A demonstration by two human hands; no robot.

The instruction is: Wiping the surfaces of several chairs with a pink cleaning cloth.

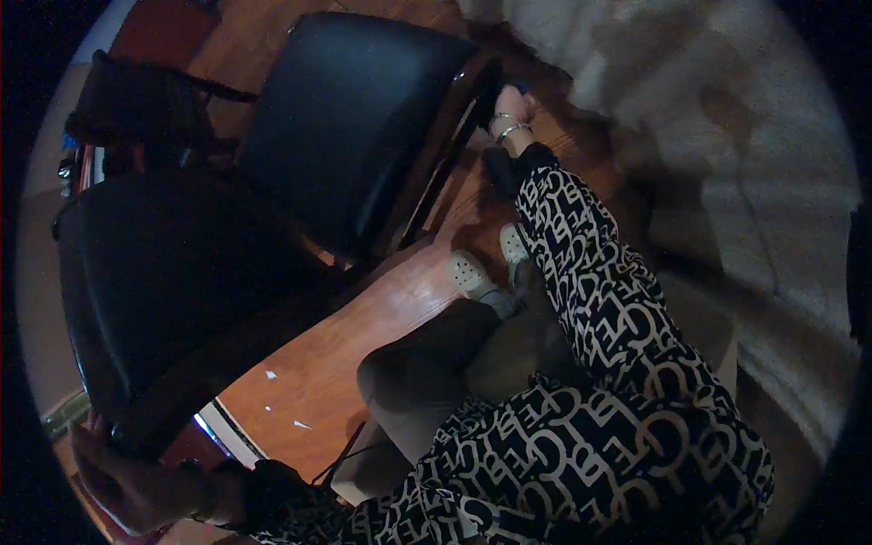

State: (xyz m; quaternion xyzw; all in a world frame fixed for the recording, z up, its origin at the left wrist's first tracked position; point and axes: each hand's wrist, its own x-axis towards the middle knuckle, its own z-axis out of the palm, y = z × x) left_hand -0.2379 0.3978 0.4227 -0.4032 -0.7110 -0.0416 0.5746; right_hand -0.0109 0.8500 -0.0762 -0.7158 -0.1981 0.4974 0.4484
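A chair with a black padded seat (354, 122) and dark glossy frame stands on the wood floor. A second black padded panel (170, 272), perhaps its backrest, is nearer, at the left. My left hand (129, 477) is at that panel's lower corner, fingers spread and in shadow; whether it touches is unclear. My right hand (514, 105), with bracelets at the wrist, reaches down beside the seat's far right corner. Its fingers look bent near something small and dark, and their grip is hidden. Both sleeves are black with pale lettering.
Pale clogs (470, 272) are on my feet on the wooden floor (327, 361), where small white scraps (303, 425) lie. Crumpled grey-beige fabric (756, 163) fills the right side. A dark bag-like object (146, 102) is behind the panel at upper left.
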